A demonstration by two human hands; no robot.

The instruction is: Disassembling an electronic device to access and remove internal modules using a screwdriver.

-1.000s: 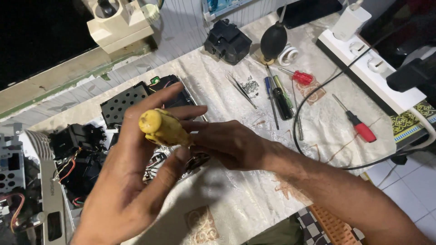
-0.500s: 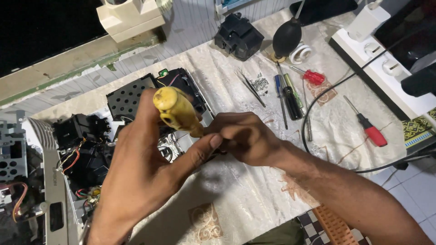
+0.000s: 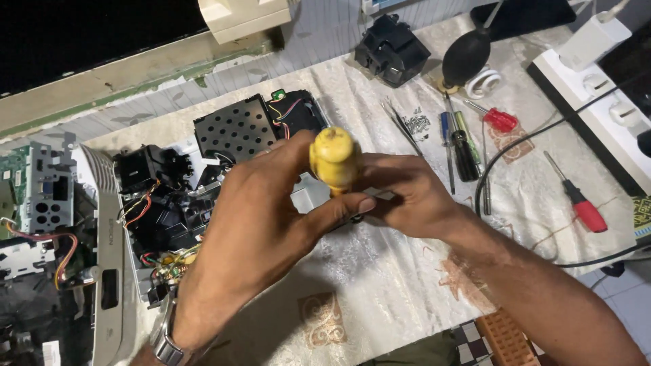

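We see a yellow screwdriver handle (image 3: 335, 160) at the middle of the view, held over a cream patterned cloth (image 3: 380, 285). Its rounded butt end points up towards us, so its long axis runs steeply downward and away; the shaft and tip are hidden behind our fingers, and we cannot tell what the tip meets.

Our left hand (image 3: 261, 224) comes in from the lower left, thumb and fingers curled round the handle. Our right hand (image 3: 407, 196) reaches in from the lower right, fingers closed just below the handle; whatever it pinches there is covered, so we cannot tell its hold.

Behind the hands lies an opened device (image 3: 224, 163) with a perforated black plate and loose coloured wires, partly blocked by our left hand. To the right on the cloth rest two red-handled screwdrivers (image 3: 586, 213), a dark screwdriver (image 3: 464, 149), a small heap of screws (image 3: 417, 124) and a black rubber blower (image 3: 466, 55). A white power strip (image 3: 597, 88) is cut off by the right edge.
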